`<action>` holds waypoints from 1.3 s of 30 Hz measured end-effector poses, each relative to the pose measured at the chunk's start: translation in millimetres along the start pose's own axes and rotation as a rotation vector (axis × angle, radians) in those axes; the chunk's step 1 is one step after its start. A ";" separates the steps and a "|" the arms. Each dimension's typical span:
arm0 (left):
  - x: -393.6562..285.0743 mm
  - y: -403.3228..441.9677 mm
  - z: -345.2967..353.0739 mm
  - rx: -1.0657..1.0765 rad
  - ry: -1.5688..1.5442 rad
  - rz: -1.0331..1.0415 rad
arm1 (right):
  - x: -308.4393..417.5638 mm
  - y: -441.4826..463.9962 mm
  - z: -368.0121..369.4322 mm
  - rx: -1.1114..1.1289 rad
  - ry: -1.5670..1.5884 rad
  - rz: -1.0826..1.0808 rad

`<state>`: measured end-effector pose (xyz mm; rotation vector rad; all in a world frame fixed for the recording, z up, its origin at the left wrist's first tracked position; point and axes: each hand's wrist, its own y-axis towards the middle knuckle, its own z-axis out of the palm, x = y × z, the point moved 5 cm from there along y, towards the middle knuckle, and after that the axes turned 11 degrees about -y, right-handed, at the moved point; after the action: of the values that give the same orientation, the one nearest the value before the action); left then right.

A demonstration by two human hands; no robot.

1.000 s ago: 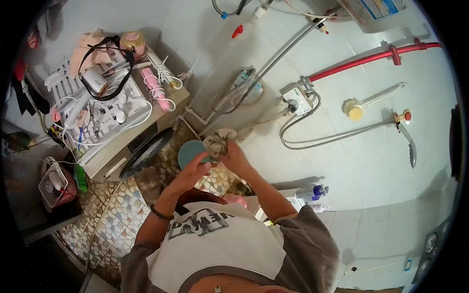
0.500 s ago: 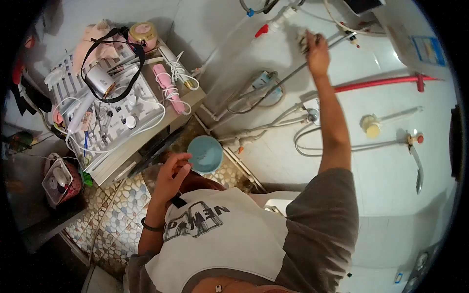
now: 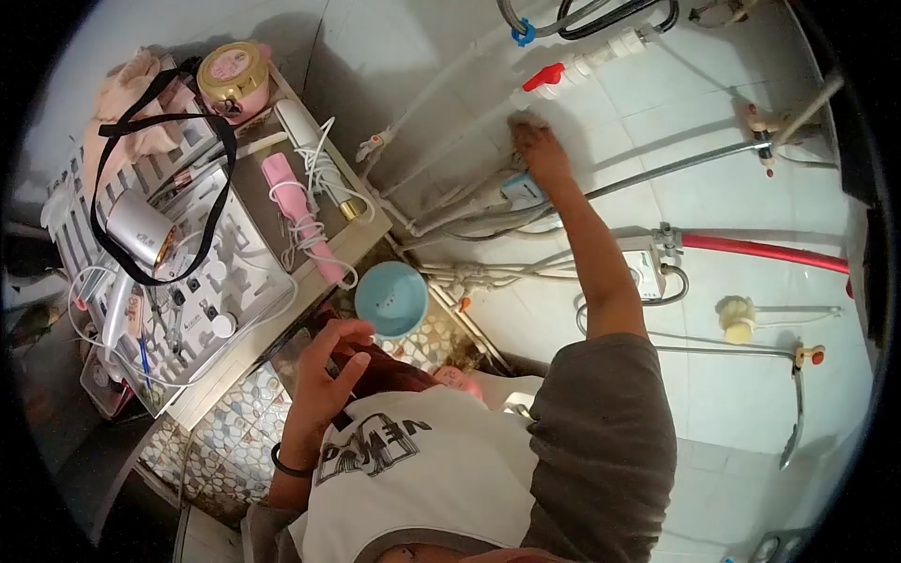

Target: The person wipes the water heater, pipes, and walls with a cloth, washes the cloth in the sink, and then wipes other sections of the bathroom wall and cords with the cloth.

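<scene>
My right hand (image 3: 541,155) is stretched out to the white tiled wall (image 3: 648,141). Its fingers are closed on a small crumpled greyish wad (image 3: 527,122), a rag or scouring pad by its look, pressed to the tiles below a red-handled valve (image 3: 544,77). Just under the hand is a blue-and-white box-like fitting (image 3: 522,190) with hoses around it. My left hand (image 3: 328,371) hovers in front of my body with fingers curved and apart, holding nothing. Nearest to it is a light blue basin (image 3: 392,298) on the pebble-patterned floor.
On the left, a cabinet top (image 3: 239,352) carries a hair dryer (image 3: 141,230), a pink straightener (image 3: 300,216) with its cord, a gold-lidded jar (image 3: 233,80) and a white organizer tray (image 3: 202,291). Pipes, a red hose (image 3: 770,251) and a shower head (image 3: 794,436) line the wall.
My right hand has moved left and down along the wall with the wad. The view has shifted closer to the wall and cabinet. My left hand stays nearly the same.
</scene>
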<state>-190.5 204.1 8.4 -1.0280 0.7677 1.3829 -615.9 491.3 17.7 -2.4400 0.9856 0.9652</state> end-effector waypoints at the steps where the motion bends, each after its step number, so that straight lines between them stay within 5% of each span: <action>1: -1.2 2.2 1.8 0.005 -0.003 0.009 | 5.1 1.0 19.3 0.009 0.008 -0.028; 3: -3.7 6.4 2.1 0.023 0.038 -0.004 | 17.7 5.7 35.6 0.025 0.029 -0.079; 7: -1.5 2.7 1.3 0.041 0.063 0.019 | -33.8 -15.1 -3.0 0.072 0.063 0.154; 9: 2.1 -0.2 -0.8 0.064 0.072 0.040 | -87.5 -40.8 -74.5 -0.012 0.104 0.346; 10: 3.5 0.2 -0.5 0.073 0.073 0.057 | -104.1 -50.4 -118.5 -0.127 -0.167 0.238; 13: 5.7 1.5 3.9 0.068 0.032 0.051 | -135.6 -69.7 -172.2 -0.373 -0.262 0.169; 17: 4.9 -0.6 10.5 0.069 0.060 0.070 | -95.3 -68.0 -97.8 -0.022 -0.230 -0.125; 19: 8.0 -2.5 11.7 0.061 0.065 0.052 | -83.3 -59.0 -24.7 0.096 0.067 -0.119; 24: 14.3 -11.9 3.6 0.025 0.049 0.030 | -55.2 -61.8 4.7 0.464 -0.125 -0.304; 28: 3.3 -20.6 -8.3 -0.018 0.107 0.131 | -89.9 -77.4 -31.8 0.451 -0.018 0.005; 29: 4.8 -21.1 -10.0 -0.021 0.070 0.120 | -97.7 -80.3 -60.2 0.264 -0.123 -0.182; 33: 5.6 -15.0 -9.9 -0.034 -0.047 0.068 | -122.3 -61.9 -127.0 -0.092 -0.170 -0.122; 39: 0.5 -7.5 -3.3 -0.023 0.041 0.012 | -45.4 -0.7 14.8 -0.061 -0.001 -0.239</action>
<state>-182.7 201.9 7.6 -1.0743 0.7906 1.3876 -646.4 521.4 39.0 -2.5347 0.6522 0.9254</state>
